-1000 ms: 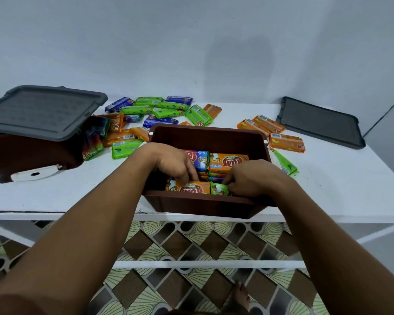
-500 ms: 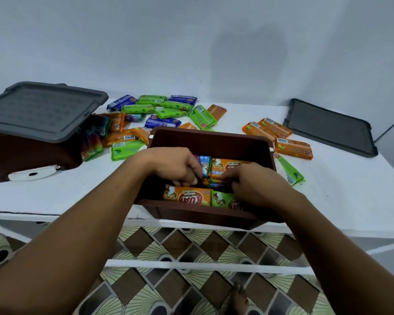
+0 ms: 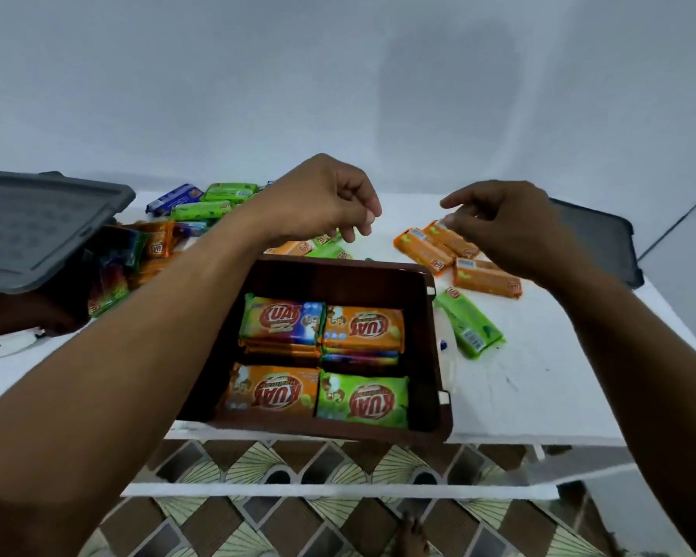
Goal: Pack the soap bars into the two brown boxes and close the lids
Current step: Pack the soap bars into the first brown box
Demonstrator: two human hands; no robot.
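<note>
An open brown box (image 3: 434, 355) stands at the table's near edge, holding stacked soap bars (image 3: 322, 355) in orange, green and blue wrappers. My left hand (image 3: 322, 203) hovers beyond the box's far rim with fingers loosely curled, holding nothing. My right hand (image 3: 503, 223) hovers over three orange soap bars (image 3: 487, 281) to the box's right, fingers relaxed and empty. A green soap bar (image 3: 469, 329) lies beside the box's right wall. A second brown box (image 3: 25, 311) sits at far left with a grey lid (image 3: 37, 227) resting askew on it.
Loose green, blue and orange soap bars (image 3: 201, 205) are scattered behind the open box. A second grey lid (image 3: 603, 243) lies flat at the table's back right. The white table (image 3: 539, 400) ends just in front of the box; patterned floor shows below.
Both hands have left the inside of the box and risen beyond it, the right one over the orange bars. The camera has tilted, showing the box's contents from above.
</note>
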